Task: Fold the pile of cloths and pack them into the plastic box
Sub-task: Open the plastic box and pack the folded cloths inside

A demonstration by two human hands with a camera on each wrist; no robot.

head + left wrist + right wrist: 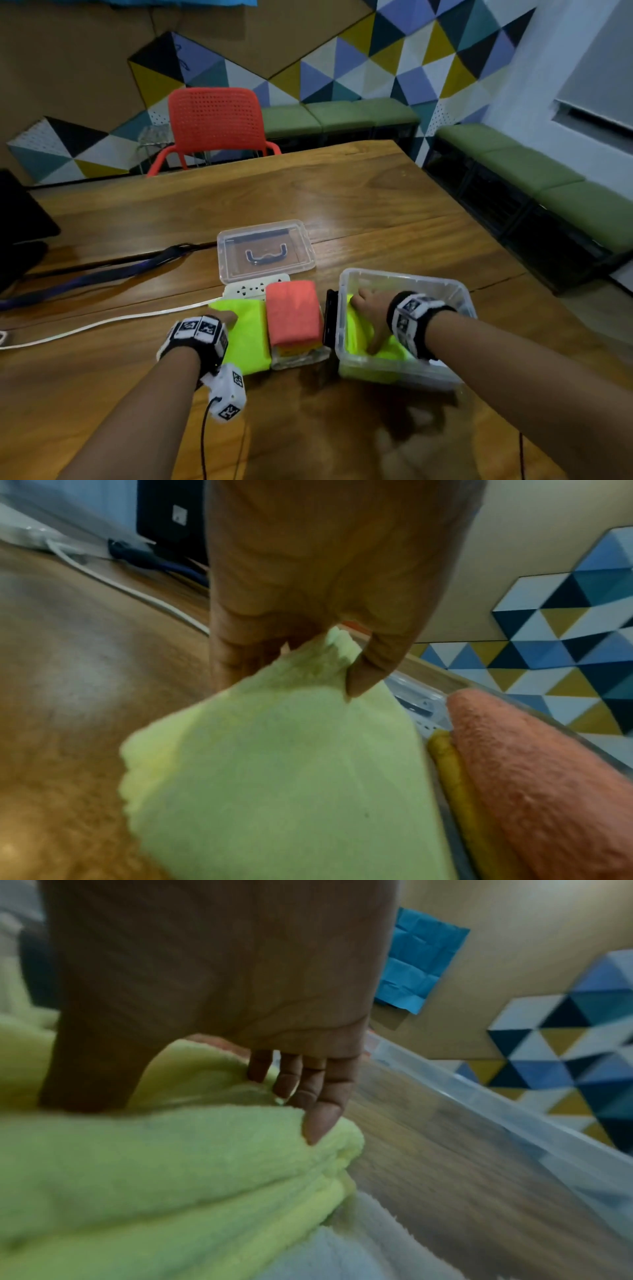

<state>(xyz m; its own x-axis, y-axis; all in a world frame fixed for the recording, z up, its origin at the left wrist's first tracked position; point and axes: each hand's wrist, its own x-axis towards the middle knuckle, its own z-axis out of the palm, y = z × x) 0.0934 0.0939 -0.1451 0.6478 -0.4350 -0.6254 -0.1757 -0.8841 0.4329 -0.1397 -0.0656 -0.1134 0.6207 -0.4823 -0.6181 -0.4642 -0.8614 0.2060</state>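
A clear plastic box (404, 277) stands at the right on the wooden table. In it lies a folded neon-yellow cloth (359, 339) (171, 1164) over a white one (342, 1245). My right hand (371, 313) (205, 1104) is inside the box, its straight fingers (322, 1115) and spread thumb pressing on that cloth. Left of the box a second neon-yellow cloth (248, 339) (274, 777) lies flat on the table. My left hand (221, 320) (308, 669) pinches its far left corner between thumb and fingers. A folded coral cloth (294, 315) (531, 777) sits between the two.
The coral cloth rests on a small clear container (301, 359). Behind lie the box's lid (265, 250), a white power strip (251, 289) with its cable (102, 323), and a dark strap (102, 274). A black flat object (330, 318) stands beside the box. A red chair (215, 120) is across the table.
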